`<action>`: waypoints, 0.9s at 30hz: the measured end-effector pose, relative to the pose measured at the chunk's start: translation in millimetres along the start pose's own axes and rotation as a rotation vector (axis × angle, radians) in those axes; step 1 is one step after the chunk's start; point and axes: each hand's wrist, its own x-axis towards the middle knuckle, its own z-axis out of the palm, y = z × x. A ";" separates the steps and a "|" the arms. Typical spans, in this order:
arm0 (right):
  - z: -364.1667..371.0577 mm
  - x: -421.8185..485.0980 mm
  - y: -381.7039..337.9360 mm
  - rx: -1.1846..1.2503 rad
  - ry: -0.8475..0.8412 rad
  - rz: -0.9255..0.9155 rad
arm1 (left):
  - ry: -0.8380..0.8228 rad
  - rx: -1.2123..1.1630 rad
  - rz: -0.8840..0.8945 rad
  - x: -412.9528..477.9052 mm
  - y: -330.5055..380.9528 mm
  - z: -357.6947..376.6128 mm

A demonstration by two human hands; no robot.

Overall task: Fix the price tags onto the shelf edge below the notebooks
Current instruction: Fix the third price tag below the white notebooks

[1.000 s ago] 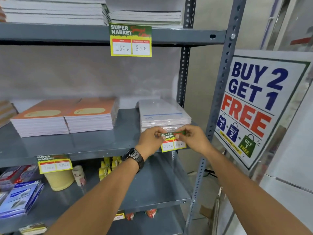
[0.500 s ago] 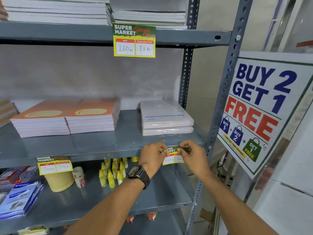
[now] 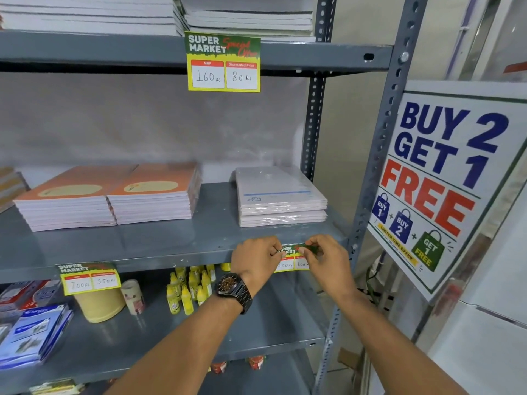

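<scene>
A green and yellow price tag (image 3: 290, 259) lies against the front edge of the middle shelf (image 3: 159, 262), below a wrapped stack of white notebooks (image 3: 281, 196). My left hand (image 3: 255, 259) pinches its left end and my right hand (image 3: 328, 260) pinches its top right corner. My fingers cover both ends of the tag. Another tag (image 3: 88, 277) hangs on the same edge below two stacks of orange notebooks (image 3: 114, 195). A third tag (image 3: 224, 62) hangs on the upper shelf edge (image 3: 85, 49).
A grey slotted upright (image 3: 379, 166) stands just right of my hands, with a "BUY 2 GET 1 FREE" poster (image 3: 439, 181) beyond it. The lower shelf holds small yellow bottles (image 3: 188, 286), a yellow tub (image 3: 98, 305), a tape roll (image 3: 132, 296) and blue packets (image 3: 34, 334).
Both hands have carried the tag from in front of the white notebook stack down to the middle shelf's front edge. The grip on it has stayed the same.
</scene>
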 end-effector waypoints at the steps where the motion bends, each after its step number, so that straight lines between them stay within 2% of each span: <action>1: -0.9 2.2 1.4 -0.011 0.000 0.007 | 0.012 0.049 0.016 1.1 -0.1 -1.9; 7: -10.8 13.5 8.7 -0.275 -0.017 -0.075 | -0.002 0.175 0.121 10.6 -2.9 -15.3; 12: -15.8 15.3 9.2 -0.391 -0.029 -0.068 | -0.008 0.228 0.208 11.4 -2.9 -19.9; 18: -5.2 8.1 0.7 -0.316 -0.078 -0.156 | 0.032 0.286 0.256 3.7 -5.3 -21.0; 27: 1.3 13.0 -8.1 -0.356 -0.103 -0.129 | 0.064 0.285 0.314 -7.1 -12.6 -21.4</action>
